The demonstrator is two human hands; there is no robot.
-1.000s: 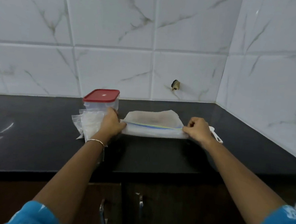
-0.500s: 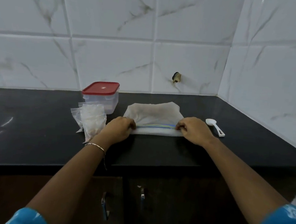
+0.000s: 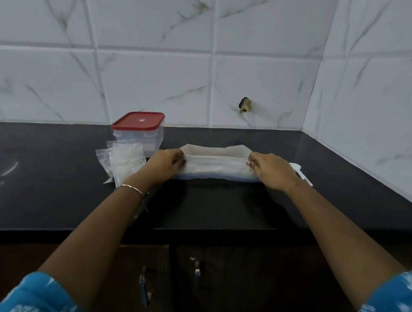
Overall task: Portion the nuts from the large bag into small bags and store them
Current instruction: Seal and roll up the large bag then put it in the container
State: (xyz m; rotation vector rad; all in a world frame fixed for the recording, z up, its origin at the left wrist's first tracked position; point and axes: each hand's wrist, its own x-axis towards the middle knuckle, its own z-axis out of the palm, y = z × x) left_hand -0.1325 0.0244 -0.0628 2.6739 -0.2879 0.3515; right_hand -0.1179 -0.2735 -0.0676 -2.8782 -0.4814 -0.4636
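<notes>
The large clear bag [image 3: 215,166] lies flat on the black counter [image 3: 51,193], its near edge folded back over itself. My left hand [image 3: 166,163] grips the bag's left end and my right hand [image 3: 271,171] grips its right end. A stack of small clear bags [image 3: 122,166] lies just left of my left hand. Behind them stands a clear plastic container with a red lid [image 3: 138,131], its lid on. A white scoop [image 3: 301,173] lies partly hidden behind my right wrist.
White marble-look tiled walls meet in a corner at the right [image 3: 313,102]. A small dark fitting [image 3: 245,105] sticks out of the back wall. Cabinet doors with handles [image 3: 144,288] are below the counter edge.
Both hands have folded the bag's zip edge back over the bag, so the coloured zip line no longer shows. The camera has tilted slightly downward.
</notes>
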